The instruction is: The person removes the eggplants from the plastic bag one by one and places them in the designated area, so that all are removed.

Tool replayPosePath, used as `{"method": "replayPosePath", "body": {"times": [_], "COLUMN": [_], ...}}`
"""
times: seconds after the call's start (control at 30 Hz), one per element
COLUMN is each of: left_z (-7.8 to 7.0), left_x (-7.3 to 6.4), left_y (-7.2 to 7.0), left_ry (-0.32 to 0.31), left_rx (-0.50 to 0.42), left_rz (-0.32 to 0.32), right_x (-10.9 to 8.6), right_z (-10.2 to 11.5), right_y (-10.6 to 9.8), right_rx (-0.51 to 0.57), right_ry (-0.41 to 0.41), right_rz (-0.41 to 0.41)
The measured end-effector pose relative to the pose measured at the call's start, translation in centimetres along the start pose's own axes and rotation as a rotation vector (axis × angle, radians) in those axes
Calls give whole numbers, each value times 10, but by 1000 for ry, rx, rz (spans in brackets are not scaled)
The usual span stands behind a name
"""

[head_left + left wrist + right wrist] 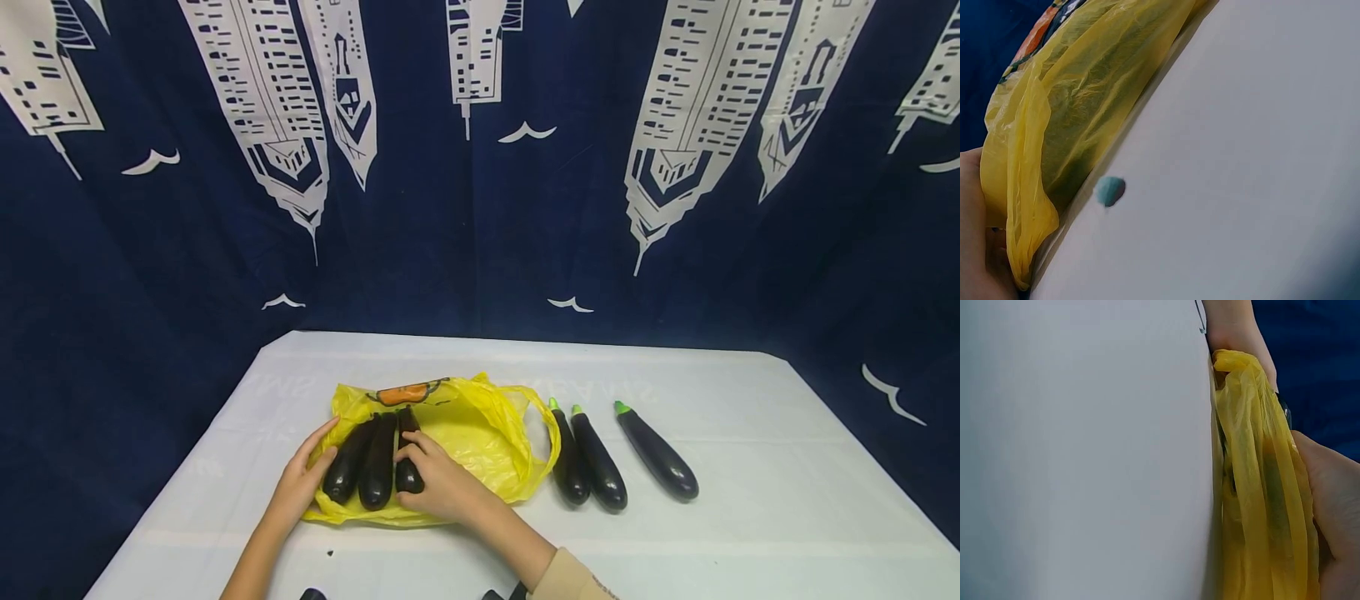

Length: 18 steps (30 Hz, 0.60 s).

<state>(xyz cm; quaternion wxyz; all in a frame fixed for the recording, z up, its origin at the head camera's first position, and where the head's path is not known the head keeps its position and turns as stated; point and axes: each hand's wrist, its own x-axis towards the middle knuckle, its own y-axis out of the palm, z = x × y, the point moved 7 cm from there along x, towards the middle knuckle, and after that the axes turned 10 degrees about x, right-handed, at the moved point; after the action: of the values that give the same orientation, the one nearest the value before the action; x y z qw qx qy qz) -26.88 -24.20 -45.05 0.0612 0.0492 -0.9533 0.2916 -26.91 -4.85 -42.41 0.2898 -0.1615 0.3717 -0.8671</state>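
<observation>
A yellow plastic bag (480, 442) lies on its side with its mouth toward me. Inside its left part are three dark eggplants side by side: the left eggplant (348, 467), the middle eggplant (377, 471) and the right eggplant (408, 477). My right hand (435, 479) grips the right eggplant, fingers over its top and thumb near its rounded end. At the bag's left edge, my left hand (298, 483) rests with fingers extended against the plastic. The bag's side (1091, 94) fills much of the left wrist view and hides part of that hand.
Right of the bag lie three more eggplants with green stems: one eggplant (570, 462) close to the bag handle, another eggplant (598, 462) beside it, and a third eggplant (660, 454) farther right. A small scrap (1110, 190) lies on the white table (750, 500). Dark objects (312, 594) show at the near edge.
</observation>
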Motion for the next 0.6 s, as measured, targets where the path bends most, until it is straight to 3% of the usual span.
{"method": "replayPosePath", "body": {"times": [0.6], "left_z": [4], "left_x": [1], "left_y": [0], "left_ry": [2], "left_rx": [-6], "left_rz": [-1], "right_x": [-10], "right_z": [3], "right_y": [-6], "right_rx": [32], "right_ry": [-6], "right_rz": [-36]}}
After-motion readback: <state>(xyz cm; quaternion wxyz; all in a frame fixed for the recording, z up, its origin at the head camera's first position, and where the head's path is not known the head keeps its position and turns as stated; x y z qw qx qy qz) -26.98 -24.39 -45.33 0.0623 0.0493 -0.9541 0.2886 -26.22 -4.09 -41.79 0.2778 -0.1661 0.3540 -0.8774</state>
